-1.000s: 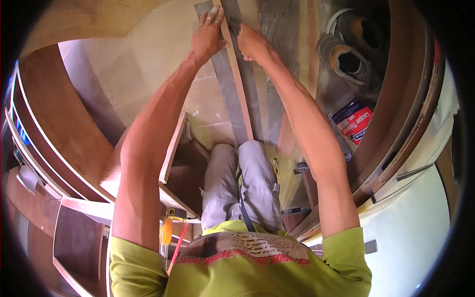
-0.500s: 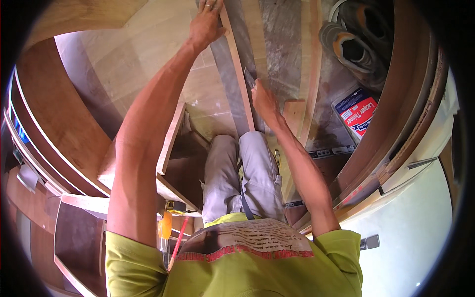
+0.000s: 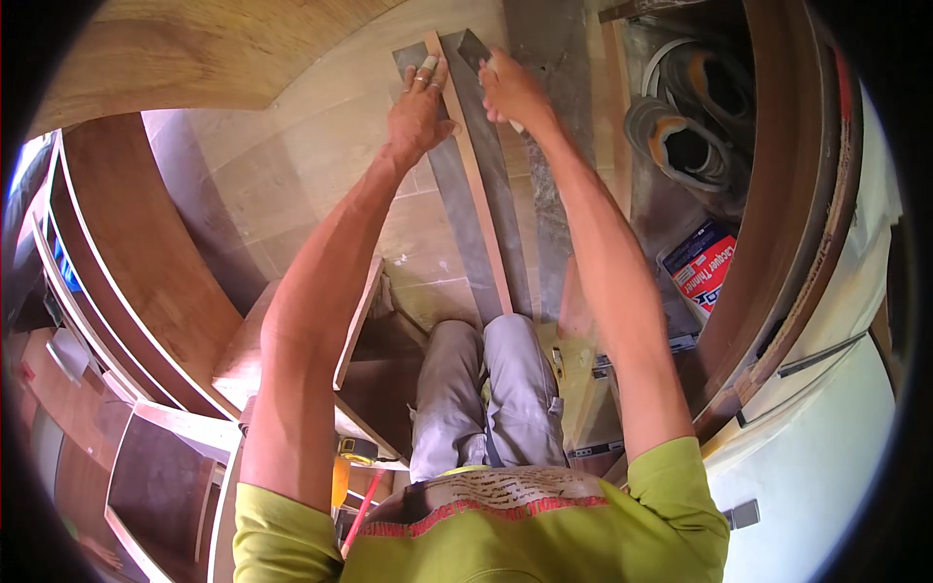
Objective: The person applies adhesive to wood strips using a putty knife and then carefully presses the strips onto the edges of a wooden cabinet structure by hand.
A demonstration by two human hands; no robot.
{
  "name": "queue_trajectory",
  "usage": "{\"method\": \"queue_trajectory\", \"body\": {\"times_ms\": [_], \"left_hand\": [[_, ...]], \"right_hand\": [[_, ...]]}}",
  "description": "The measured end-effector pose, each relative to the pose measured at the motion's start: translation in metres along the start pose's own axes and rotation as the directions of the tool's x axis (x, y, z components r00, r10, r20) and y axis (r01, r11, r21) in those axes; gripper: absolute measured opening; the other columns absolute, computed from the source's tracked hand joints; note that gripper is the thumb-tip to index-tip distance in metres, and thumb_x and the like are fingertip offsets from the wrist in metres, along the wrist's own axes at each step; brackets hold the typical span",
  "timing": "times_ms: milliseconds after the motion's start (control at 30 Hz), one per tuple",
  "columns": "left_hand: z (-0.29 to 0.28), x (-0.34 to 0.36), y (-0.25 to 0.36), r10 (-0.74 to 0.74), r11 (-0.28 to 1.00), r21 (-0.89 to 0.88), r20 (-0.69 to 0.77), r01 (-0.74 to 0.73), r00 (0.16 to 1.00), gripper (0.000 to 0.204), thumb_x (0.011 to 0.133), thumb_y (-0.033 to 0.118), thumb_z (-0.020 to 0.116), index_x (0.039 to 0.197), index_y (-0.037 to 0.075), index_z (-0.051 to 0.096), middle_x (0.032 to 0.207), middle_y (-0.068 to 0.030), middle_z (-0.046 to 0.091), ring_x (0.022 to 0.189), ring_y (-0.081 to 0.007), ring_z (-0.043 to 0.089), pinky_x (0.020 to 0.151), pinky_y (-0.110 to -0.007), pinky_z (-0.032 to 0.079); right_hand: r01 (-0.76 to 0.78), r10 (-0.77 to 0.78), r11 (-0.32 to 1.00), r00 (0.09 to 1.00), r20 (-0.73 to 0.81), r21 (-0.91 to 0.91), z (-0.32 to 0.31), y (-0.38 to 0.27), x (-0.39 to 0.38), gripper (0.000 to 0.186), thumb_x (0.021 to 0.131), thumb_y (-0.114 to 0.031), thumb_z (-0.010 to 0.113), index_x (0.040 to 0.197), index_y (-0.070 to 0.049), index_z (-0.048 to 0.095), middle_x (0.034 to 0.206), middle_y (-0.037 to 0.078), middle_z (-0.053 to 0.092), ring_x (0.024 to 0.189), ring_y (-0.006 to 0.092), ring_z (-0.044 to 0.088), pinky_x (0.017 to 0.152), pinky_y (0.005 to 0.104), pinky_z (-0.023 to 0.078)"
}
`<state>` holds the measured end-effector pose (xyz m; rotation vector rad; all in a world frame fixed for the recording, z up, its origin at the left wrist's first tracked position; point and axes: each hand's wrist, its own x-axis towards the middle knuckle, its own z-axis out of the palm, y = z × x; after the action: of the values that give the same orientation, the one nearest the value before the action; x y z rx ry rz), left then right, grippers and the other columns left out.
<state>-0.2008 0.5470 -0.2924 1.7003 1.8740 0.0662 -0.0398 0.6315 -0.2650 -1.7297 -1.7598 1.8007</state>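
Note:
My left hand [image 3: 416, 112] lies on a long, narrow wooden strip [image 3: 488, 243] over a grey strip [image 3: 450, 189], its fingers stretched out, with rings or pale wraps on them. Just to its right, my right hand [image 3: 510, 89] is closed round a flat scraper-like tool [image 3: 469, 49], its grey blade over the dark grey surface [image 3: 496, 170] beside the wooden strip and its pale handle partly hidden. My knees [image 3: 481, 350] are at the lower end of the strips.
Shoes [image 3: 685, 146] and a red-and-blue can [image 3: 698, 277] lie on the right, near curved boards [image 3: 787, 214]. Wooden compartments [image 3: 369, 389] and a yellow tape measure [image 3: 358, 449] are at lower left. What seems another person's hand [image 3: 105, 554] shows at the bottom left edge.
My right hand went down along the strip half a second ago and is back up beside my left hand. My left hand stays on the strip; the view has shifted slightly.

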Motion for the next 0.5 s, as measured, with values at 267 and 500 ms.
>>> {"method": "queue_trajectory", "body": {"times_ms": [267, 500], "left_hand": [[-0.004, -0.001, 0.0, -0.022, 0.999, -0.039, 0.024, 0.023, 0.999, 0.118, 0.062, 0.019, 0.09, 0.158, 0.017, 0.02, 0.163, -0.0052, 0.02, 0.147, -0.0374, 0.024, 0.117, -0.042, 0.036], [-0.008, 0.0, 0.005, -0.053, 0.998, -0.012, 0.059, 0.053, 0.997, 0.118, 0.063, 0.021, 0.09, 0.158, 0.018, 0.018, 0.163, -0.0043, 0.02, 0.147, -0.0372, 0.024, 0.116, -0.042, 0.038]], "right_hand": [[-0.036, 0.037, 0.999, 0.998, 0.042, -0.014, 0.006, -0.015, 0.039, 0.03, 0.101, -0.023, 0.046, 0.118, 0.002, 0.05, 0.067, 0.013, 0.065, 0.049, 0.0209, 0.064, 0.044, 0.0338, 0.051], [-0.011, 0.014, 0.999, 0.995, 0.097, -0.03, 0.003, -0.017, 0.045, 0.031, 0.101, -0.022, 0.045, 0.116, 0.004, 0.05, 0.069, 0.014, 0.066, 0.05, 0.0213, 0.064, 0.046, 0.0343, 0.053]]}}
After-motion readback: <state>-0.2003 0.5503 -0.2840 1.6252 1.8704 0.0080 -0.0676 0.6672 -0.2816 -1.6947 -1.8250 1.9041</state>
